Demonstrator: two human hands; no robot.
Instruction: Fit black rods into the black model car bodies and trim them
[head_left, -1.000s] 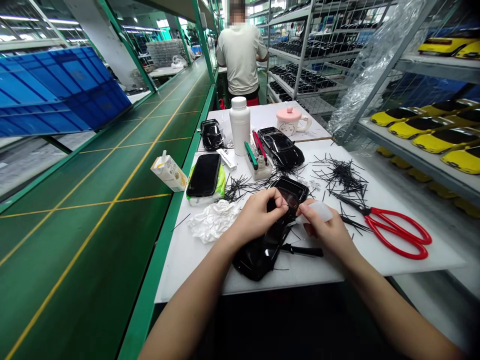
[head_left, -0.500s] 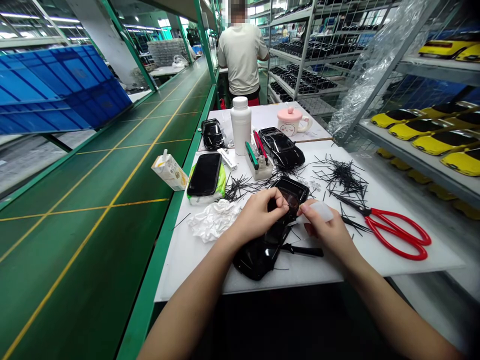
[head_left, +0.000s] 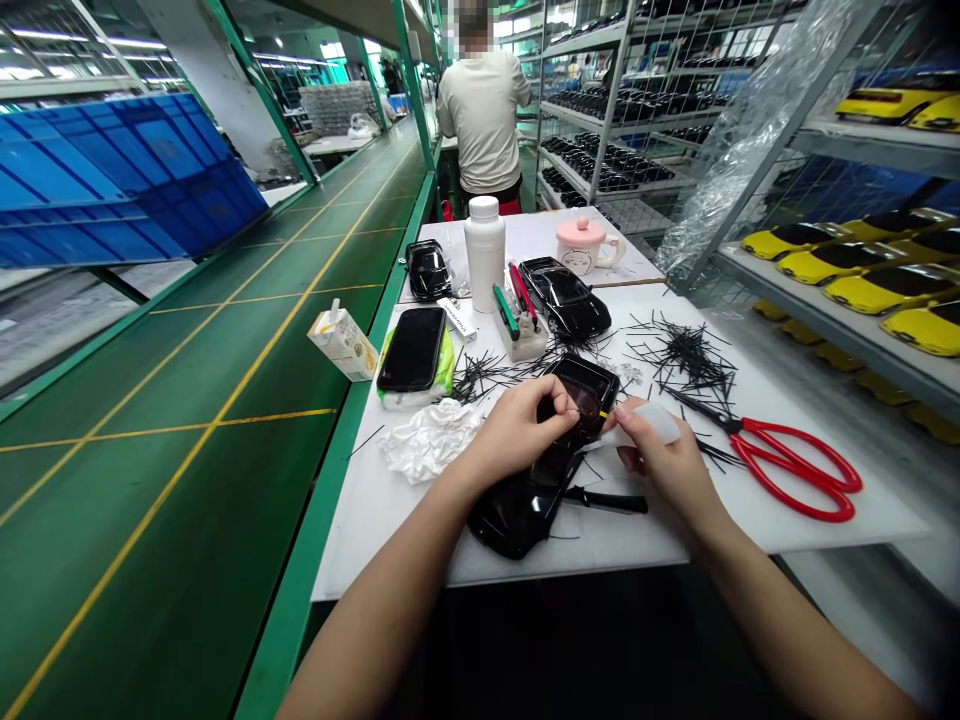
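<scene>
A black model car body (head_left: 517, 505) lies upside down or hollow side up on the white board, beneath my hands. My left hand (head_left: 525, 420) is closed over its left side, thumb and forefinger pinched; what they hold is too small to name. At the right, my right hand (head_left: 660, 450) is closed around a translucent white sheet (head_left: 658, 422), and a small yellow piece (head_left: 603, 414) shows by its fingertips. A black-handled tool (head_left: 611, 501) lies beside the body. Crumpled white paper (head_left: 427, 440) sits left of my left wrist.
Red-handled scissors (head_left: 802, 465) and black strips (head_left: 686, 355) lie right. Behind stand a white bottle (head_left: 485, 255), pen holder (head_left: 525, 340), lidded mug (head_left: 580, 247) and black car (head_left: 566, 298). Left are a phone (head_left: 411, 350), carton (head_left: 343, 342) and green conveyor (head_left: 187, 440). A person (head_left: 484, 120) stands ahead.
My right hand has moved slightly right, away from my left hand, with the white sheet. The yellow piece now shows at its fingertips. My left hand is nearly unchanged.
</scene>
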